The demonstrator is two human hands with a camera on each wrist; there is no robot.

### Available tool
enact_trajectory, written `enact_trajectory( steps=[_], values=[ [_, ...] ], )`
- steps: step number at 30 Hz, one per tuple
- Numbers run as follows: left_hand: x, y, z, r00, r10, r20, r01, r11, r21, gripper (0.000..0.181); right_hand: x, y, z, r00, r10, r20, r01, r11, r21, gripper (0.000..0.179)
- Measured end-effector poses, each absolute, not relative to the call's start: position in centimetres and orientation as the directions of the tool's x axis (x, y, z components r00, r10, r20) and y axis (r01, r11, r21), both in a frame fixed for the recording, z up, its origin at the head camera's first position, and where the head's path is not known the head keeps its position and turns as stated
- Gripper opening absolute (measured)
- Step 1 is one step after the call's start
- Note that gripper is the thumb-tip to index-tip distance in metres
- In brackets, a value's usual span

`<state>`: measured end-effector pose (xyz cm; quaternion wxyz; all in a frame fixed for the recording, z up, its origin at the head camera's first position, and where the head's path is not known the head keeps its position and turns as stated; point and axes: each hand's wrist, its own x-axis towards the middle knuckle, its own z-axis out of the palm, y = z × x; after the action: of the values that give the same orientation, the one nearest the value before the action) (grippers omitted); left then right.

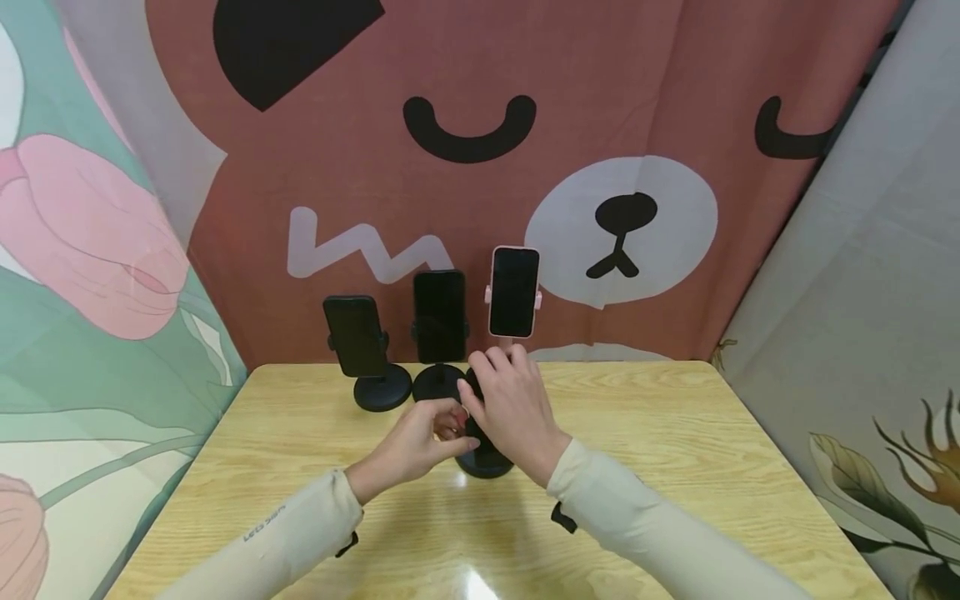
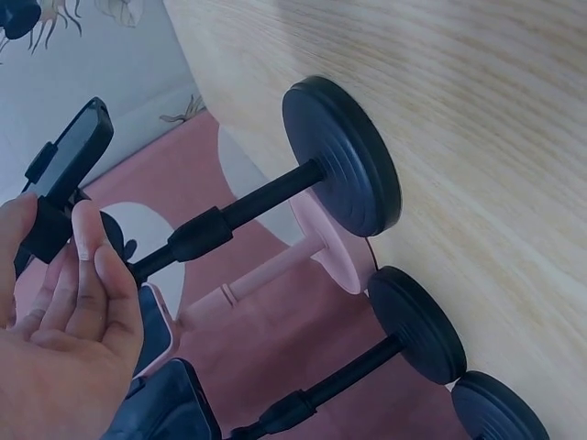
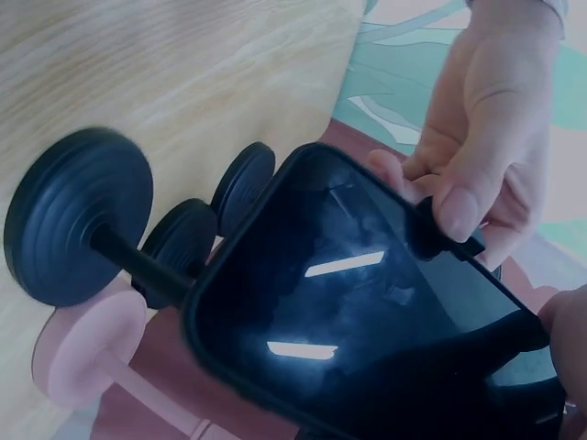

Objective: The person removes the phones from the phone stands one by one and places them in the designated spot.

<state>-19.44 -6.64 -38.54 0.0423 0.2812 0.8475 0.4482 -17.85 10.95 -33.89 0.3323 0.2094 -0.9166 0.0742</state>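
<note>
A black phone stand (image 2: 266, 197) stands nearest on the table, with a round base and a slim pole. A black smartphone (image 3: 303, 284), its dark screen reflecting lights, sits tilted in the stand's clamp (image 3: 445, 229). My left hand (image 1: 423, 437) is at the phone's left side; in the right wrist view its thumb and fingers pinch the side arm of the clamp. My right hand (image 1: 513, 400) reaches over from the right with bent fingers, holding the phone by its upper end. Most of that grip is hidden in the wrist views.
Behind stand two black stands holding dark-screened phones (image 1: 356, 337) (image 1: 439, 317) and a pink stand (image 2: 335, 243) holding a pink-edged phone (image 1: 514, 292). They line the back of the wooden table (image 1: 637, 467), before a bear-print curtain (image 1: 360, 167).
</note>
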Motion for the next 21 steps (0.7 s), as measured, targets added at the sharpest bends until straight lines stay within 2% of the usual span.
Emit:
enact_trajectory(
  steps=[9,21],
  values=[
    [-19.5,-6.53,-38.63,-0.835,0.52,0.179,0.445,0.448,0.775,0.02,-17.85,11.24,-34.25,-0.631,-0.406,0.661,-0.432,0.892,0.135,0.026],
    [-19.41,-6.42,-38.3,-0.831,0.534,0.154,0.452,0.489,0.746,0.024,-18.19,11.03,-34.46,-0.644,-0.391,0.657,-0.426,0.897,0.116,0.024]
  ],
)
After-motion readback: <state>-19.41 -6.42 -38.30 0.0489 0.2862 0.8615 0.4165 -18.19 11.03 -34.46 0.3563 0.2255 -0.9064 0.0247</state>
